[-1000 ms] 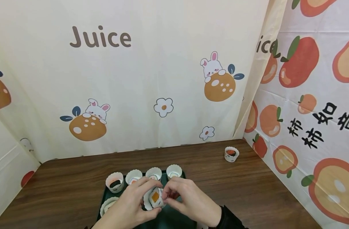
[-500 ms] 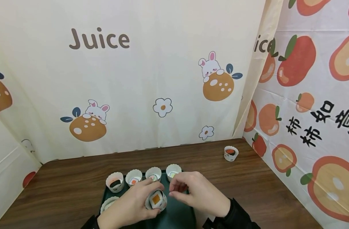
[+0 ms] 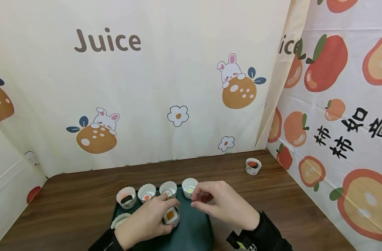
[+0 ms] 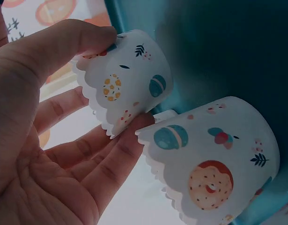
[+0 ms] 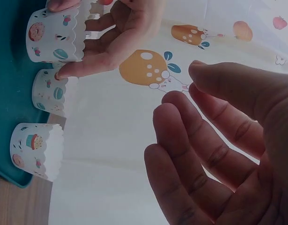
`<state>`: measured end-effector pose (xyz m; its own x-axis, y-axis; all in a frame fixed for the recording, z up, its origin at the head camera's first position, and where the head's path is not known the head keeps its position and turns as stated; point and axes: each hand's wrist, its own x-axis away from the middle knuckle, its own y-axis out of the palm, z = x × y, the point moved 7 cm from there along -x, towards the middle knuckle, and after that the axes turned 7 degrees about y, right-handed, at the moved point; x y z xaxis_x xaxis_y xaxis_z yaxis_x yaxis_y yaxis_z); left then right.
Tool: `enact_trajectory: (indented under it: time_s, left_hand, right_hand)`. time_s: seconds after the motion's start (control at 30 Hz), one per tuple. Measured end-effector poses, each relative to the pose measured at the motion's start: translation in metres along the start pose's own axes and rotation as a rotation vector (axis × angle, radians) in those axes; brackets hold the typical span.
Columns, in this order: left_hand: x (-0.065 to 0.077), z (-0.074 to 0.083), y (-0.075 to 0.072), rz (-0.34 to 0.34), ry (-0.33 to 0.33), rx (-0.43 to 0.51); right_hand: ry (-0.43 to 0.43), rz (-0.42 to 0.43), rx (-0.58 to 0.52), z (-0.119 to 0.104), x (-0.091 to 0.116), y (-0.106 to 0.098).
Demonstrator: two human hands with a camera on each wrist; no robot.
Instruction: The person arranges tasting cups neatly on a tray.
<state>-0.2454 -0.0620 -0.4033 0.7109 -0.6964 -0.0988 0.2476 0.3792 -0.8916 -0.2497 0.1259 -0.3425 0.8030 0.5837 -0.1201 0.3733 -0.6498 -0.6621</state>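
Note:
My left hand (image 3: 148, 218) holds a scalloped paper baking cup (image 3: 175, 222) by its sides, over the dark green tray (image 3: 195, 226). Inside the cup lies a sushi roll piece (image 3: 170, 215) with an orange centre. The left wrist view shows thumb and fingers on the patterned wall of this cup (image 4: 127, 77), with another paper cup (image 4: 209, 164) beside it. To the right, above the tray's edge, my right hand (image 3: 217, 202) hangs with loosely bent fingers and nothing between them. In the right wrist view its thumb (image 5: 218, 79) and index fingertip are close together.
Along the tray's back edge stand several paper cups, among them the rightmost cup (image 3: 190, 184) and the leftmost cup (image 3: 126, 198). Another cup (image 3: 120, 219) is partly behind my left hand. One more cup (image 3: 253, 166) stands on the wooden table (image 3: 225, 174) near its back right corner.
My right hand has drawn away from the held cup, up and to the right. The left hand has lowered that cup slightly; the sushi roll piece now sits flat inside it.

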Motion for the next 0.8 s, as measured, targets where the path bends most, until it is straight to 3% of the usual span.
enact_trajectory:
  time_s: [0.43,0.8]
  left_hand:
    - [-0.01,-0.003,0.006,-0.055,-0.025,-0.015]
    - [-0.01,-0.007,0.011,-0.064,-0.049,-0.021]
  right_hand:
    - [0.009,0.001,0.005,0.004,-0.002,-0.003]
    - [0.022,-0.01,0.006,0.01,-0.004,0.0]
